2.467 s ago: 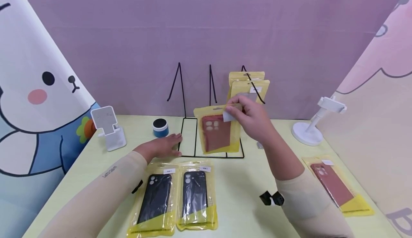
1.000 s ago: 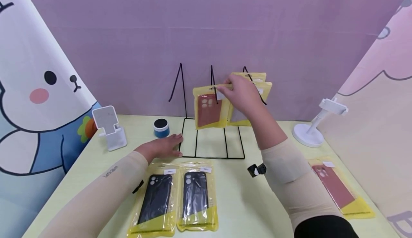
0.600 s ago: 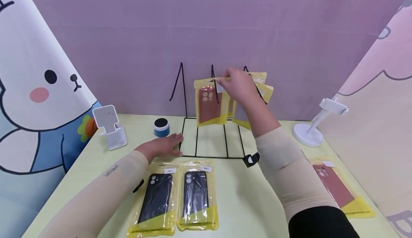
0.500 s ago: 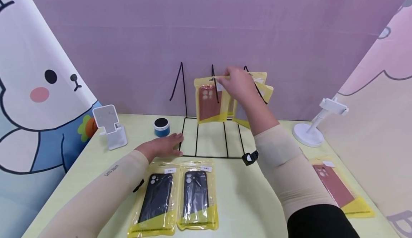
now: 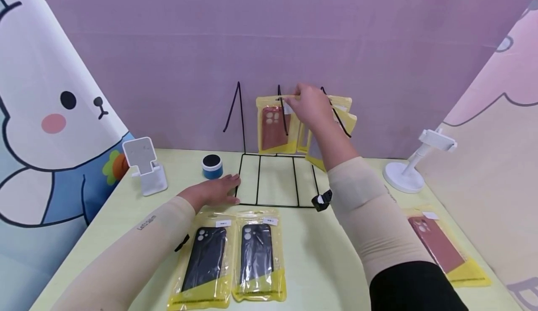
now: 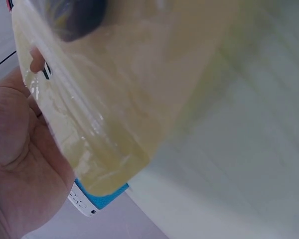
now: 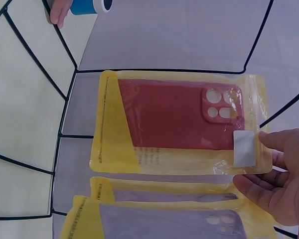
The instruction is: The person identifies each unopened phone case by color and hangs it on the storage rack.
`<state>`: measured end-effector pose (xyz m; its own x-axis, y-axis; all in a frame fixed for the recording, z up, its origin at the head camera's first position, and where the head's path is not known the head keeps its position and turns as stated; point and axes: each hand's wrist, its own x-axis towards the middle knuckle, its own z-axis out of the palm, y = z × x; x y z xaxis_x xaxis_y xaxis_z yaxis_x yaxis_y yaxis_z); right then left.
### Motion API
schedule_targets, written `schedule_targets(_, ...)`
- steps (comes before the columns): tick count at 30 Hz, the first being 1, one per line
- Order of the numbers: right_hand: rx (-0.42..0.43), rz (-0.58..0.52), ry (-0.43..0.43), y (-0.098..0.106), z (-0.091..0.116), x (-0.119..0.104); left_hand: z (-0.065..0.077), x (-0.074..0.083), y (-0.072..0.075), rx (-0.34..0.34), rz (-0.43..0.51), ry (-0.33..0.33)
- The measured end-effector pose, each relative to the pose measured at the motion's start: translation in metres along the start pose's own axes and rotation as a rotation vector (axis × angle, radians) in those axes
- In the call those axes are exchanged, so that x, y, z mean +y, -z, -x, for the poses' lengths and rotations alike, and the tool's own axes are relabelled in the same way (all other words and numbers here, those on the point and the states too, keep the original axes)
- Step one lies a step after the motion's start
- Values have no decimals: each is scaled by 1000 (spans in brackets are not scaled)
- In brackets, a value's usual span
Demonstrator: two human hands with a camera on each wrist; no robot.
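My right hand (image 5: 313,105) pinches the upper right corner of a yellow-edged bag holding a red phone case (image 5: 274,131). The bag hangs upright at the middle hook of a black wire rack (image 5: 273,205), the hook's front arm crossing its face. In the right wrist view the thumb and fingers meet at the bag's top edge, beside a white label (image 7: 244,148). My left hand (image 5: 214,192) rests with extended fingers on the left bar of the rack's base. Bagged pale purple phone cases (image 7: 164,219) hang on the right hook, partly behind my right hand.
Two bagged black phone cases (image 5: 204,258) lie side by side before the rack. Another bagged red case (image 5: 437,245) lies at the right. A blue-and-white round container (image 5: 212,166) stands beside my left hand. White phone stands (image 5: 153,178) stand at either side.
My right hand has carried the bagged red case up and back from in front of the rack to the middle hook, rising slightly in the last half second. My left hand stays in place.
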<state>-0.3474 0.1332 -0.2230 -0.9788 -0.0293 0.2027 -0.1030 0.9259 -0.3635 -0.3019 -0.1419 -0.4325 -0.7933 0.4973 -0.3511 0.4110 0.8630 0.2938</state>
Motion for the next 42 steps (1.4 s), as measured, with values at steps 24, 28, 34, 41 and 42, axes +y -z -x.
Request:
schedule_targets(24, 195, -42, 239, -5, 53, 7, -1, -2, -1, 12, 16, -1)
schedule_targets(28, 228, -24, 313, -9, 73, 13, -1, -3, 0, 12, 10, 0)
schedule_targets(34, 223, -26, 375, -19, 104, 27, 0, -5, 0, 10, 19, -8)
schedule_targets(41, 166, -21, 422, -32, 132, 56, 1, -8, -1, 11, 17, -14)
schedule_targets(42, 157, -29, 425, -33, 135, 60, 1, -9, -1, 11, 14, -16)
